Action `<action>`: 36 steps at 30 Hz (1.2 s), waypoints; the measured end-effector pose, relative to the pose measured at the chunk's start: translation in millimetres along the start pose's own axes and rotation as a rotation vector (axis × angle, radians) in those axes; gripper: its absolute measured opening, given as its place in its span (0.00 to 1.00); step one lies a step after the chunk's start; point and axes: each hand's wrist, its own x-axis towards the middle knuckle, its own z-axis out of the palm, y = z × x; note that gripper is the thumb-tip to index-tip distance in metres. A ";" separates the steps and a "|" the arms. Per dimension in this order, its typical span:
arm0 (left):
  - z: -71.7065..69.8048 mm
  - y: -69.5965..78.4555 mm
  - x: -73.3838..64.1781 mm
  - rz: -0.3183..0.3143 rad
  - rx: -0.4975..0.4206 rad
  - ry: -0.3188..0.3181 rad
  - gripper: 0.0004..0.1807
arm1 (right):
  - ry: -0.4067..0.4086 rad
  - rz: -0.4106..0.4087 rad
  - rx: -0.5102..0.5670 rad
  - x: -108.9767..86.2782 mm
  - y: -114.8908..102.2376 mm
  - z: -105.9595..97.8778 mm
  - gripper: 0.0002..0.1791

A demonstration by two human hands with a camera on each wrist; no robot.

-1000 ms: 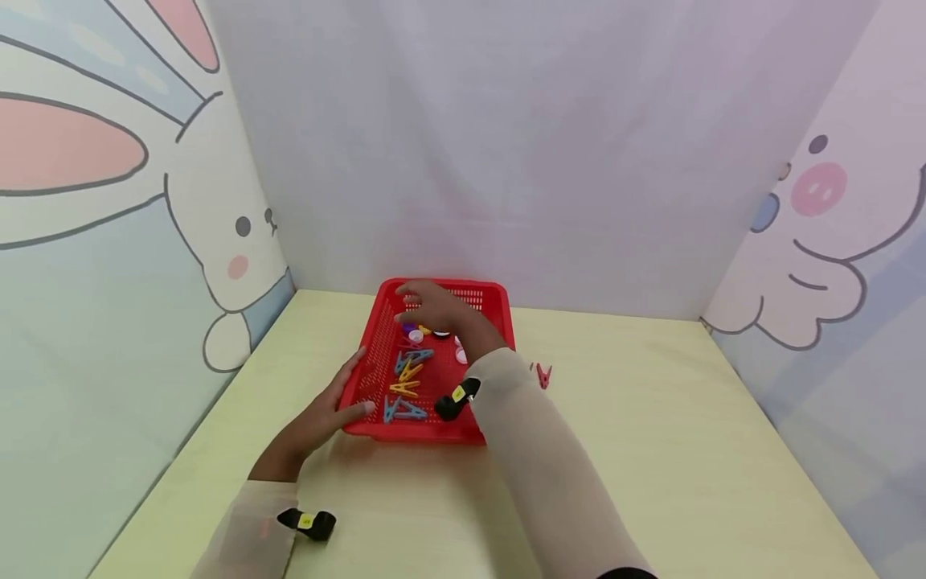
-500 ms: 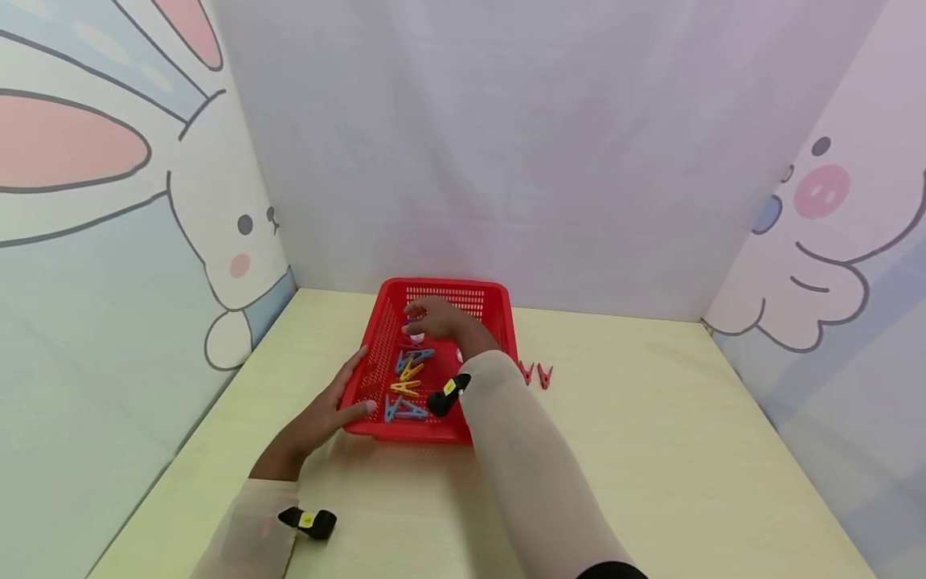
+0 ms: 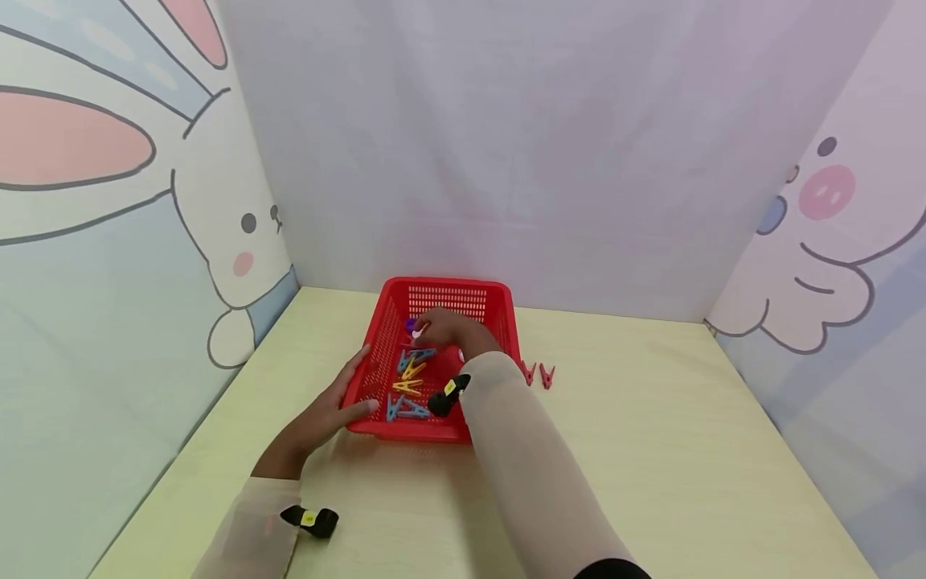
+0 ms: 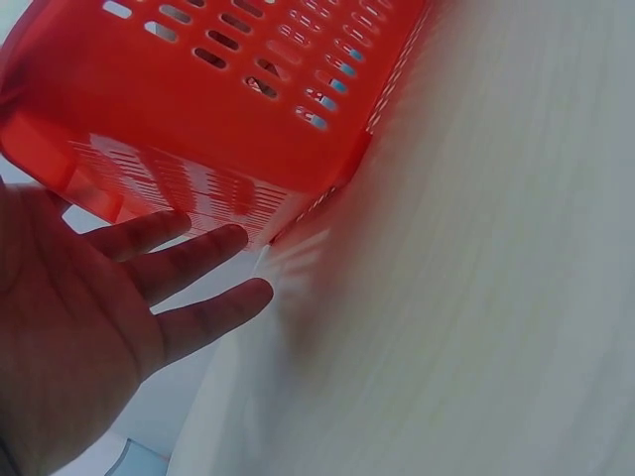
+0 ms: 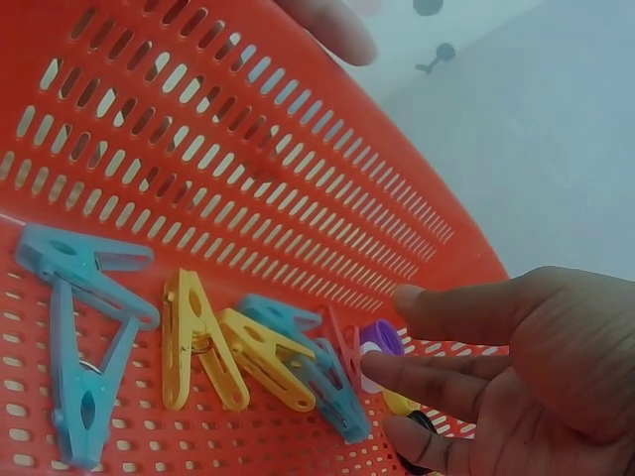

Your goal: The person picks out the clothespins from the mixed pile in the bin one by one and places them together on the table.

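A red perforated basket (image 3: 427, 433) stands on the table. My left hand (image 3: 318, 418) rests at its near left corner, thumb over the rim and fingers extended along the outer wall. My right hand (image 5: 556, 377) reaches down inside, thumb and fingers apart, with nothing visibly gripped. Just by its fingertips lie a red clothespin (image 5: 343, 342), a purple ring-shaped piece (image 5: 383, 337) and a small white round piece, partly hidden; contact cannot be told. Toward the near side lie several blue clothespins (image 5: 89, 397) and yellow clothespins (image 5: 189, 342).
Two red clothespins (image 3: 546, 375) lie on the table (image 3: 680, 434) just right of the basket. A pale curtain-like wall (image 3: 579, 161) rises behind, and printed side panels (image 3: 94, 322) flank the table. The right forearm covers part of the basket.
My right hand has lowered deeper into the basket, toward the small pieces. A second red clothespin on the table has come out from behind the right sleeve. The left hand stays put.
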 end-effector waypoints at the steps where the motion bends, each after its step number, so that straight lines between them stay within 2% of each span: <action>1: 0.0 -0.1 0.1 0.002 0.002 -0.001 0.61 | -0.009 0.005 -0.006 0.0 -0.1 -0.3 0.33; 10: -0.3 -1.0 0.7 0.000 0.006 -0.003 0.61 | -0.038 0.062 0.041 3.2 0.2 2.6 0.36; 16: -0.7 0.2 1.0 -0.004 0.011 -0.003 0.61 | -0.044 0.044 0.018 4.5 -0.2 4.0 0.39; 26: -1.2 0.0 -0.3 0.008 0.015 0.001 0.61 | -0.073 0.039 -0.028 9.1 -5.0 6.7 0.36; 36: -1.4 -3.6 -0.2 0.026 0.008 -0.002 0.60 | -0.071 0.073 0.015 9.6 -4.0 8.2 0.39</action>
